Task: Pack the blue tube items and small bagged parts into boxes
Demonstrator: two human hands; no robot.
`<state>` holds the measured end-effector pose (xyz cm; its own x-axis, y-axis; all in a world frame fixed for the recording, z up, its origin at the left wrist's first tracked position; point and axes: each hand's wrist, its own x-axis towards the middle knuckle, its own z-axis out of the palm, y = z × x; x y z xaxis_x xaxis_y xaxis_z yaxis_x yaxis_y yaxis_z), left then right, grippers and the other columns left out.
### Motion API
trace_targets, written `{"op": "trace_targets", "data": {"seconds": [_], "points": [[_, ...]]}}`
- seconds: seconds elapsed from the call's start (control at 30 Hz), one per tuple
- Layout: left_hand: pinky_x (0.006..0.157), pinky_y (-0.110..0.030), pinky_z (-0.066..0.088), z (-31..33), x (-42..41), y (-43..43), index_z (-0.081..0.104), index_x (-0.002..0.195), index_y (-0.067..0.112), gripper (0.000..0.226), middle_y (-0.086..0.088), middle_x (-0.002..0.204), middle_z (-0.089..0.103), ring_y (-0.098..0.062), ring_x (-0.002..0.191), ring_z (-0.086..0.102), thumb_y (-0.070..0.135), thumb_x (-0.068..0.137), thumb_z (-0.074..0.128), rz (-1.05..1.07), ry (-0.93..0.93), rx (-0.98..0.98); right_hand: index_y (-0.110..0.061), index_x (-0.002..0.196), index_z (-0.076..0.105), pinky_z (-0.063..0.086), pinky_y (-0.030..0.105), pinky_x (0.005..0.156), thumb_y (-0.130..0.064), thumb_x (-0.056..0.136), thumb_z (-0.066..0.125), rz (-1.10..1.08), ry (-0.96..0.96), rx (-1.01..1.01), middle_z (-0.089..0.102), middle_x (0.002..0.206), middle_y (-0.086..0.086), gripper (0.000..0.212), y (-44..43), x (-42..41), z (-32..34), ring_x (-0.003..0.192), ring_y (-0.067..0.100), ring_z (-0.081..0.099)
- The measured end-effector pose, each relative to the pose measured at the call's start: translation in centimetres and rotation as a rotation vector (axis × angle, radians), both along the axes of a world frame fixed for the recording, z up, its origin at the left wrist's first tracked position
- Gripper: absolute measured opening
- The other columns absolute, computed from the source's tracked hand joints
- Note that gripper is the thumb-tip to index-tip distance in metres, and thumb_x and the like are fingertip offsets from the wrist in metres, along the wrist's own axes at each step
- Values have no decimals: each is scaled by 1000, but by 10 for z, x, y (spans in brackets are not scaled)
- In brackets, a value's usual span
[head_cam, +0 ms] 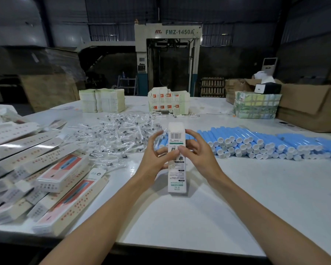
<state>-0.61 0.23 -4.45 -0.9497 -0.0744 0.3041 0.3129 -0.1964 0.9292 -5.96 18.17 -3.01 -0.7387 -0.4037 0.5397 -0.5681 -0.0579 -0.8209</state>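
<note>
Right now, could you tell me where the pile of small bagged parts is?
In the head view, the bagged parts lie mid-table, left of the blue tubes.

Just one view here: a wide-angle cam on the person's head, looking forward and down over the white table (237,188). It's pretty close in. The left hand (157,155) and right hand (197,155), holding a white box (177,180), sit dead centre, with the forearms coming in from the bottom edge. The big machine (168,54) is far off, top centre.
</note>
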Motion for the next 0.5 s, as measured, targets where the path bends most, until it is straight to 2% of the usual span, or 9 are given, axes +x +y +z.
{"op": "trace_targets", "data": {"seconds": [0.1, 0.27, 0.37, 0.5], "points": [[86, -46, 65, 1, 3, 0, 43, 152, 51, 80, -19, 124, 76, -38, 116, 74, 21, 93, 86, 19, 89, -92, -48, 144, 49, 58, 30, 94, -30, 99, 71, 23, 3, -18, 76, 118, -2, 53, 1, 1, 2, 111, 20, 71], [90, -47, 65, 4, 5, 1, 50, 149, 58, 73, -15, 126, 76, -36, 117, 74, 25, 93, 85, 4, 101, -147, -41, 142, 55, 57, 28, 88, -19, 100, 70, 39, -14, -35, 75, 108, -2, 50, 5, 5, 7, 103, 19, 72], [83, -42, 66, 3, 5, 1, 55, 146, 51, 68, -13, 121, 78, -34, 112, 76, 24, 91, 85, -9, 89, -155, -29, 135, 57, 59, 36, 91, -12, 100, 68, 67, -40, -11, 75, 109, 5, 40, 6, 5, 7, 103, 25, 70], [79, -37, 65, 1, 4, 0, 56, 149, 38, 70, -13, 115, 81, -32, 103, 79, 14, 91, 86, -9, 40, -162, -23, 128, 60, 56, 44, 95, -11, 99, 65, 77, -35, 60, 74, 109, 8, 32, 9, 1, 7, 106, 32, 68]]}}
